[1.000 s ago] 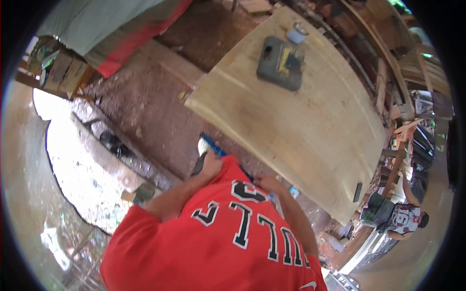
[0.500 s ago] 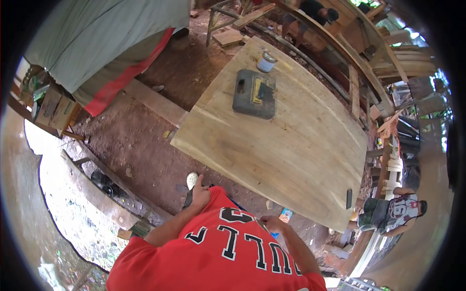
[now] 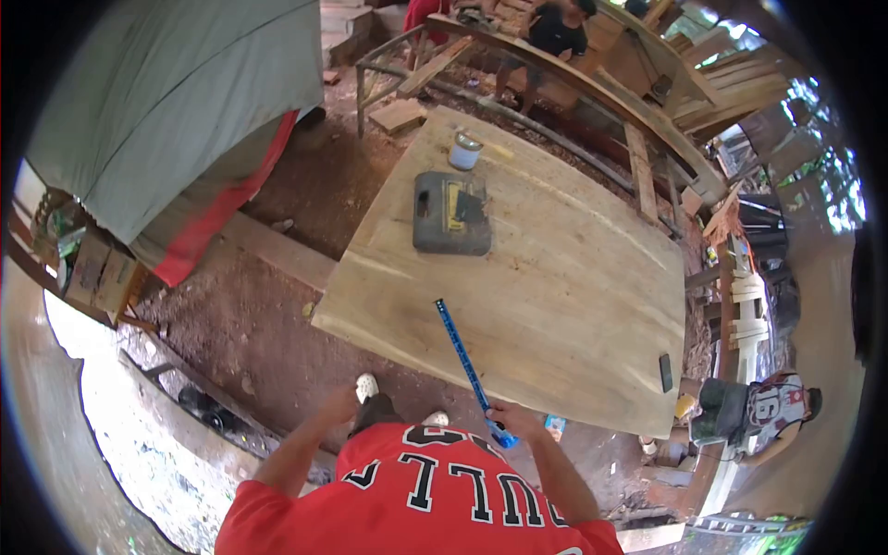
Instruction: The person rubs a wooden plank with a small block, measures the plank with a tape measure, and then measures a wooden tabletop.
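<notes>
My right hand point(image 3: 511, 422) is closed on the blue handle end of a try square point(image 3: 462, 351). Its long, marked blue blade reaches out over the large wooden slab point(image 3: 573, 305), near the slab's front edge. My left hand point(image 3: 340, 405) hangs low beside my shoe, away from the slab; its fingers are blurred, and I see nothing held in it. A dark tool case point(image 3: 435, 222) with a yellow label lies on the slab's far left part. Behind the case stands a white tin point(image 3: 465, 151). Near the right end rests a small dark oblong object point(image 3: 665, 372).
A grey sheet with a red border point(image 3: 217, 199) hangs at the left. Wooden rails point(image 3: 592, 79) run behind the slab. One person point(image 3: 555, 32) is beyond the rails, and another point(image 3: 754, 412) is at the right. A plank point(image 3: 277, 250) lies on the dirt floor.
The try square has come into clear view in my right hand, its blade now over the slab. My left hand has moved down and left. The view has shifted.
</notes>
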{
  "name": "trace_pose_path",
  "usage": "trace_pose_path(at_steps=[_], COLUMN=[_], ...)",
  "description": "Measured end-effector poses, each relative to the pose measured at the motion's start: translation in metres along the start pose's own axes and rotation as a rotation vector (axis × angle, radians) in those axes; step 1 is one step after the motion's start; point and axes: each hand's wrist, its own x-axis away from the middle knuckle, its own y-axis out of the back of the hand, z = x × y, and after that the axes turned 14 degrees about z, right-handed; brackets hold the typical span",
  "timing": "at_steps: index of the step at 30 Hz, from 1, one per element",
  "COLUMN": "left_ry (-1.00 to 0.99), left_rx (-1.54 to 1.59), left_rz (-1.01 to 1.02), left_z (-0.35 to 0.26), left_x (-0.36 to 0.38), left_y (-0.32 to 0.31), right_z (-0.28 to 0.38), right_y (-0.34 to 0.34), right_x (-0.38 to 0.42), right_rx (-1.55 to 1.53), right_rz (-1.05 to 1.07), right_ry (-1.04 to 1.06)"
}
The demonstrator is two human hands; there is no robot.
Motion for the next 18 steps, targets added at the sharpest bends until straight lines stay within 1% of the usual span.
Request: trace_pose_path(at_steps=[1, 2, 4, 5, 7, 9, 11, 13, 14, 17, 18], left_ry=[0.012, 0.008, 0.007, -0.09, -0.281, -0.294, -0.289, -0.276, -0.272, -0.261, -0.272], left_rx=[-0.279, -0.124, 0.196, 0.437, 0.917, 0.771, 0.627, 0.478, 0.464, 0.411, 0.44], left_rz=[-0.085, -0.137, -0.23, -0.219, -0.179, -0.12, -0.101, -0.118, -0.138, -0.159, -0.128], left_z=[-0.004, -0.01, -0.034, -0.051, -0.114, -0.168, -0.194, -0.201, -0.204, -0.195, -0.194], left_x=[0.002, -0.004, -0.015, -0.021, -0.029, -0.025, -0.034, -0.04, -0.04, -0.048, -0.053], left_y=[0.012, 0.019, 0.025, 0.025, 0.026, 0.029, 0.02, 0.009, 0.007, 0.005, 0.005], right_z=[0.015, 0.031, 0.024, 0.021, 0.058, 0.084, 0.091, 0.11, 0.113, 0.094, 0.097], right_y=[-0.003, -0.005, -0.011, -0.017, -0.019, -0.021, -0.024, -0.026, -0.028, -0.033, -0.029], right_x=[0.0, 0.003, -0.02, -0.031, -0.025, -0.024, -0.03, -0.018, -0.016, -0.03, -0.027], right_rx=[0.016, -0.005, 0.027, 0.046, -0.042, -0.146, -0.151, -0.126, -0.127, -0.104, -0.102], right_rz=[-0.052, -0.044, -0.023, -0.014, 0.053, 0.136, 0.042, -0.035, -0.07, -0.056, -0.063], right_ry=[0.041, 0.058, 0.129, 0.166, 0.14, 0.104, 0.125, 0.153, 0.145, 0.106, 0.105])
